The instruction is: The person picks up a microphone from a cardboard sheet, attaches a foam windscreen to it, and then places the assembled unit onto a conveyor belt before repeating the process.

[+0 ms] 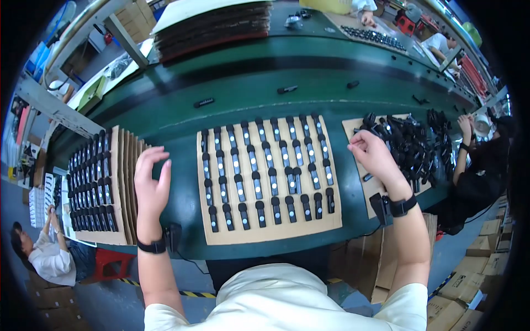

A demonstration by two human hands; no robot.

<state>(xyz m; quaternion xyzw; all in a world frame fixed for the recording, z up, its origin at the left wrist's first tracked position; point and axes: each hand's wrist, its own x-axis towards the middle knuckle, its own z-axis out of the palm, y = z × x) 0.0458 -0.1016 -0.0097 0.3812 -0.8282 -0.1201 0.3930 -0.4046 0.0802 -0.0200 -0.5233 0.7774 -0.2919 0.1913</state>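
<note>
A cardboard sheet (256, 236) lies in front of me on the green table, carrying rows of small black wireless microphones (257, 185) with round foam tops and pale dots. Two of them stand close together in the third row. My left hand (152, 185) hovers left of the sheet, fingers and thumb apart, holding nothing. Beside it is a stack of cardboard sheets (122, 187), the outermost bearing similar microphones. My right hand (375, 157) is over the left side of a heap of loose microphones (406, 140) on another cardboard sheet. Its fingers curl toward the thumb, with nothing visible between them.
Several loose black pieces (287, 89) lie on the green work surface (237, 102) beyond the sheet. A tall stack of boards (212, 30) stands at the far left. Co-workers sit at left (52, 256) and right (477, 171). Cartons (469, 287) are on the floor at right.
</note>
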